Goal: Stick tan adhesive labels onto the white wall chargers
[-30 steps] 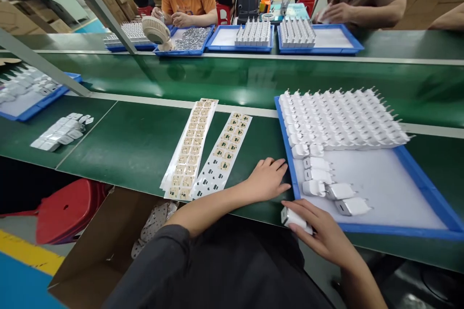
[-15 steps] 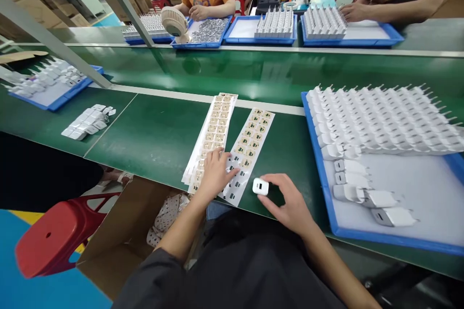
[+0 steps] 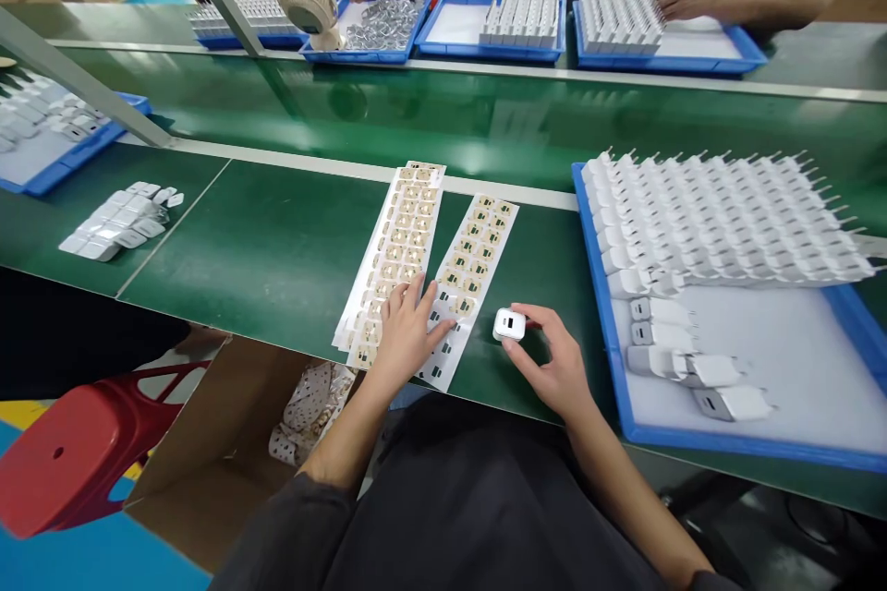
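A white USB charger plug [image 3: 509, 324] is pinched between the thumb and fingers of my right hand [image 3: 552, 358], port face up, just right of the sheets. My left hand [image 3: 407, 330] lies with fingers spread across the sticker sheets. Beneath its thumb and forefinger is the right-hand sticker sheet [image 3: 483, 240], with gold stickers at the top and bare backing with dark marks lower down. A second stack of gold sticker sheets [image 3: 408, 220] lies under and left of that hand. Whether a loose sticker is at the left fingertips, I cannot tell.
At right, a blue tray [image 3: 624, 406] holds rows of white chargers, prongs outward. White chargers [image 3: 121, 220] are heaped at left. Across the green bench, more trays [image 3: 485, 51], a fan [image 3: 305, 0] and co-workers' hands. A cardboard box [image 3: 208, 443] and red stool [image 3: 62, 452] stand below.
The view has shifted, tipping down a little. The charger in my right hand has turned slightly and moved a bit away from the bench edge. My left hand stays on the sheets.
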The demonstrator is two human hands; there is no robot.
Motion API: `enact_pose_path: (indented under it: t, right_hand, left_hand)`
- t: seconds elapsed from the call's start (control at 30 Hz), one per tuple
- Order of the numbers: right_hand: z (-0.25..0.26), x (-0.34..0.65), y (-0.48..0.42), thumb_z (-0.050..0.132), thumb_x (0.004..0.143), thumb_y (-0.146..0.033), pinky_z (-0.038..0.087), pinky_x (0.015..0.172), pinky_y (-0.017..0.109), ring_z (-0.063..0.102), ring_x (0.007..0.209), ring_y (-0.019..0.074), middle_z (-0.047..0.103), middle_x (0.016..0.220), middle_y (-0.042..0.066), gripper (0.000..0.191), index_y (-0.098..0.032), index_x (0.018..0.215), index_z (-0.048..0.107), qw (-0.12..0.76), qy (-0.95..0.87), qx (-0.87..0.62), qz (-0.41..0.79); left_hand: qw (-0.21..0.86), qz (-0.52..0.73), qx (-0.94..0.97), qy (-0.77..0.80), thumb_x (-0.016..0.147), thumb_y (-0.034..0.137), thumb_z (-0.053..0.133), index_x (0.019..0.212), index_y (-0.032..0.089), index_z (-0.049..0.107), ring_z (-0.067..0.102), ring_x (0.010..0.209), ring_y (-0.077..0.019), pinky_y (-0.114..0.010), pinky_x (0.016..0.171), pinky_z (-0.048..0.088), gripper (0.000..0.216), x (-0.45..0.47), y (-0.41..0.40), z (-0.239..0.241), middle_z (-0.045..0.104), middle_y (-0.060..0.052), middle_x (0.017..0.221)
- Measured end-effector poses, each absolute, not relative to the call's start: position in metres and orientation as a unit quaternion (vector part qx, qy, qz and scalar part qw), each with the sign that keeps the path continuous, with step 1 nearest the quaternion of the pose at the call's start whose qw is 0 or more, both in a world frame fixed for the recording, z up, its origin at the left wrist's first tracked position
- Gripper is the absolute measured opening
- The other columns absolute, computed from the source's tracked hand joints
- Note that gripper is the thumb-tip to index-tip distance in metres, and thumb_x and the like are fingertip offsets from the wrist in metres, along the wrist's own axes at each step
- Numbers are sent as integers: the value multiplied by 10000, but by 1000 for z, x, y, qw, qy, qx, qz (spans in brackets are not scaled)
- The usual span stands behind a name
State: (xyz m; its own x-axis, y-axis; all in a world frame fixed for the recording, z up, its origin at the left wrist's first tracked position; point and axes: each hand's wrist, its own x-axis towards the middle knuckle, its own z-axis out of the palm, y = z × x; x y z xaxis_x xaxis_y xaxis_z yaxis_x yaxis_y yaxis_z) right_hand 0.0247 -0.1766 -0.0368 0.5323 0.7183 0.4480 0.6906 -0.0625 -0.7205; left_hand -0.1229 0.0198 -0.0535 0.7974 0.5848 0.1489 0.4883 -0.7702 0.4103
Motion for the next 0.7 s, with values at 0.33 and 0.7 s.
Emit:
enact_pose_path:
  t: [0.33,0.7]
  right_hand:
    - [-36,24,-179,658,898,-424,563,630,335,687,743,219,713,868,32,294,-273,1145,605,711,-295,-546,331]
    - [-12,8,-152,656,933,-132,594,815,356,717,924,220,711,1014,93,227,-221,1123,743,505,-512,-689,-91]
  left_hand:
    - [532,187,791,239,959,360,644,1361,243,618,695,1126,-272,-423,1008,531,420,-116,17,-37,743,-91,1216]
    - [739,296,562,224,840,350,824,1475,245,384,731,1098,-225,-363,998,556,779,-101,-27,-28,754,-72,1150]
